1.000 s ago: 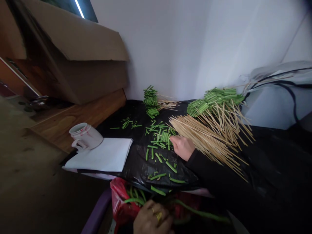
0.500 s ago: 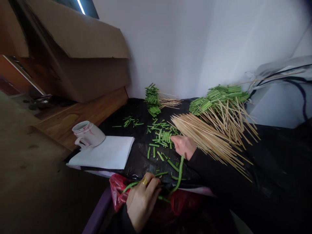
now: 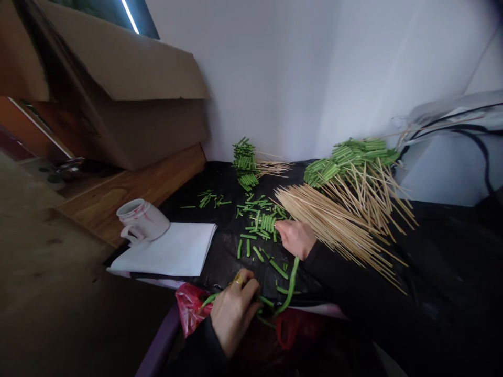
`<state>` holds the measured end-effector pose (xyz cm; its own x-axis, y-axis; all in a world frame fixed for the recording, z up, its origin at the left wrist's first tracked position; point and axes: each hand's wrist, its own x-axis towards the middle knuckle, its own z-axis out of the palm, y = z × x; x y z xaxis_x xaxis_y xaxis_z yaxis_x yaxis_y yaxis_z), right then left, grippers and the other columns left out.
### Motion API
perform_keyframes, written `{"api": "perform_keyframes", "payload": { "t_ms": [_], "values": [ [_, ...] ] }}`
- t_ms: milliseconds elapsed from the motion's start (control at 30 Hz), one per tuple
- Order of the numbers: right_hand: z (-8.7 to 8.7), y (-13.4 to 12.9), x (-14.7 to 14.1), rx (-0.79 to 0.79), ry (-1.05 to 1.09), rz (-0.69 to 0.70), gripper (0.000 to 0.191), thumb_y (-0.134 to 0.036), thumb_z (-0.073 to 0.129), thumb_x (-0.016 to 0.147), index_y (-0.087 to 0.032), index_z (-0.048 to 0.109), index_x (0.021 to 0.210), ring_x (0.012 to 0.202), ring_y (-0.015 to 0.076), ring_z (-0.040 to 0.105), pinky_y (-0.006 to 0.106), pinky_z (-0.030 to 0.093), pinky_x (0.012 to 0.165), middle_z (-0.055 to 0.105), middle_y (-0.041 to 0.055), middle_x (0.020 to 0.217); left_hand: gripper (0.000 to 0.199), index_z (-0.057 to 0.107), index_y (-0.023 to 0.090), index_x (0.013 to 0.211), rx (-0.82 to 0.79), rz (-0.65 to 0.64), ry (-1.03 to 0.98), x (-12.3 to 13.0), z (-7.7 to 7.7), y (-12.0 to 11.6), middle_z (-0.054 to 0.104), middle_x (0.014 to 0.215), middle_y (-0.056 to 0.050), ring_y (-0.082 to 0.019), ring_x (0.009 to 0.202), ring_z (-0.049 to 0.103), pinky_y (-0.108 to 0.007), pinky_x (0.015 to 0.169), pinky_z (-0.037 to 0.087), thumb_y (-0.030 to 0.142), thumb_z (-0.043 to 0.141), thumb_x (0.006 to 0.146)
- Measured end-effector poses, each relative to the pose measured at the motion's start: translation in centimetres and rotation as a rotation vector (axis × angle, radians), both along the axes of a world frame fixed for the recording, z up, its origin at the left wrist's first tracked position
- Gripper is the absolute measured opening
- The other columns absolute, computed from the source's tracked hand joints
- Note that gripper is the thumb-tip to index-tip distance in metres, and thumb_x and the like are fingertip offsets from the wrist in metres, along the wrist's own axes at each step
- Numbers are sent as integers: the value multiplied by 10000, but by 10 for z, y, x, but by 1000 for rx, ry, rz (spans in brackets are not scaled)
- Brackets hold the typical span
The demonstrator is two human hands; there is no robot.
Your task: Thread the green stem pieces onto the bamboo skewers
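My right hand (image 3: 296, 238) is closed in a pinch on the right end of a bamboo skewer, and several cut green bean pieces (image 3: 268, 223) sit side by side across it. Under and around them lie loose cut bean pieces (image 3: 257, 254) on black plastic sheeting (image 3: 228, 246). Nearer me, my left hand (image 3: 236, 309), with a gold-coloured ring, is over the table's front edge. Its fingers are curled above long green beans (image 3: 291, 288) and a red plastic bag (image 3: 190, 309). What is between those fingers is hidden.
Bare skewers (image 3: 334, 220) lie right of my right hand. Filled bean skewers (image 3: 353, 157) are piled behind them, with a smaller stack (image 3: 245, 162) by the wall. At left are a mug (image 3: 145, 222), a folded white sheet (image 3: 168, 254) and a cardboard box (image 3: 157, 125).
My left hand has shifted slightly up and right. A bean end that stuck out beyond its fingertips no longer shows there. My right hand stays in place, holding the skewer.
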<state>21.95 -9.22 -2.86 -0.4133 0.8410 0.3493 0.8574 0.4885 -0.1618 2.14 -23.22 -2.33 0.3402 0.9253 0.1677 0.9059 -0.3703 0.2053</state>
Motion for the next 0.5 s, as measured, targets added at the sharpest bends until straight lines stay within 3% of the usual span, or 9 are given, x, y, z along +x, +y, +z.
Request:
{"api": "perform_keyframes", "payload": {
  "t_ms": [233,367,500],
  "values": [
    [-1,-1,0,-10,1,1,286,-197,380,917,-221,650,1008,773,139,600,249,331,621,687,37,899,142,481,206,772,219,-297,167,-2,-9,5,534,724,14,-148,617,544,-257,535,395,156,468,904],
    [0,-1,-1,-12,7,2,280,-197,373,926,-214,647,982,760,132,597,248,328,629,681,30,864,295,486,185,736,407,-498,182,-4,-15,12,536,689,-14,-148,586,507,-284,518,363,153,303,966],
    [0,1,-1,-24,5,16,263,-194,382,923,-210,642,956,761,128,591,246,323,631,674,31,852,323,552,155,838,399,-631,165,-12,-15,15,527,683,-26,-143,593,486,-286,545,389,139,257,968]
  ]
}}
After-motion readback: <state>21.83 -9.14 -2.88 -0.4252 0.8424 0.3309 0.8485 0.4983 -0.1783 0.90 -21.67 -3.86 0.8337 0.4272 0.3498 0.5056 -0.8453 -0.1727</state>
